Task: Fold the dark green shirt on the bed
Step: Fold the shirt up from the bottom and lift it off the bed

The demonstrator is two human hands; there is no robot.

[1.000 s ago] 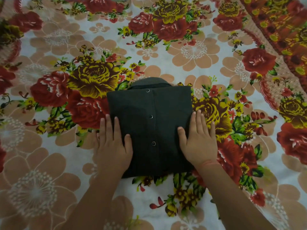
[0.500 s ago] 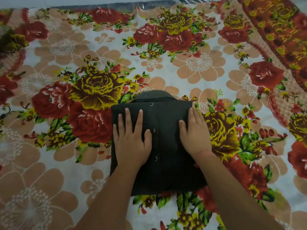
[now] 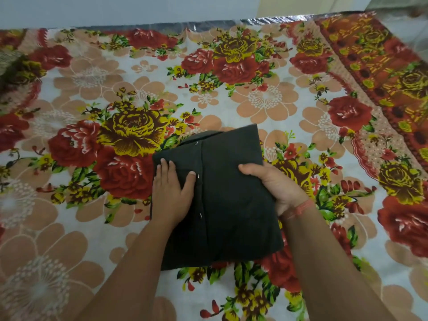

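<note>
The dark green shirt [image 3: 229,200] is folded into a compact rectangle with its button placket facing up, in the middle of the bed. My right hand [image 3: 278,186] grips its right edge, thumb on top and fingers hidden underneath, and that side is raised off the sheet. My left hand [image 3: 172,191] holds the left edge, with the fingertips curled over it and the thumb lying on the fabric near the buttons. The collar end points away from me, partly tucked behind the fold.
The bed carries a floral sheet [image 3: 266,98] in red, yellow and peach. A red patterned border [image 3: 382,72] runs along the right side. The far bed edge [image 3: 208,25] meets a pale wall. A dark cloth [image 3: 9,63] lies at the far left.
Both hands were lying flat on top of the shirt; now they grip its two side edges, and the right side has tilted up off the sheet. The view has tilted up and away.
</note>
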